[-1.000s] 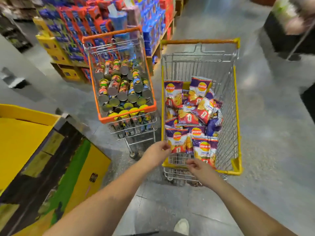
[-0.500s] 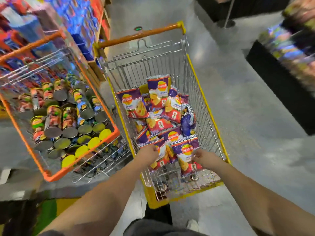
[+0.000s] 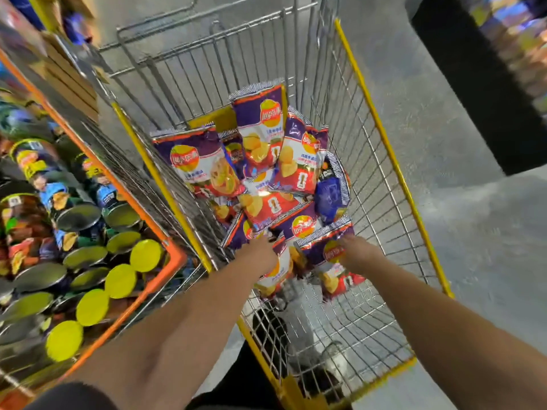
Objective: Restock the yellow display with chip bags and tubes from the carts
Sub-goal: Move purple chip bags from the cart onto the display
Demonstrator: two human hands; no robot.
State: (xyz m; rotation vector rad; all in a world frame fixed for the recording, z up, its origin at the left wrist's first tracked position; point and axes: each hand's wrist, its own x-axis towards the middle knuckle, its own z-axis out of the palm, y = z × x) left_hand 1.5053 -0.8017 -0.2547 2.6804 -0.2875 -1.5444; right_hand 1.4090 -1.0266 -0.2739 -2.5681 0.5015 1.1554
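Observation:
Purple-and-red chip bags (image 3: 260,134) lie piled in the wire cart with the yellow rim (image 3: 381,128), which fills the middle of the view. Both my arms reach down into it. My left hand (image 3: 260,253) grips the top of the nearest bag on the left (image 3: 276,276). A second bag (image 3: 331,258) beside it is held at its top by my right hand (image 3: 358,254). Both bags tilt up off the cart's wire floor. To the left, the orange-rimmed cart (image 3: 174,255) holds several chip tubes (image 3: 85,217), some with yellow lids (image 3: 145,255).
The two carts stand side by side, almost touching. A dark display base (image 3: 458,84) stands at the upper right across grey floor (image 3: 488,232). Blurred stacked goods fill the upper left corner. The yellow display is out of view.
The view has moved in closer over the yellow cart. Both hands went from its near rim down onto the two nearest bags and took hold of them.

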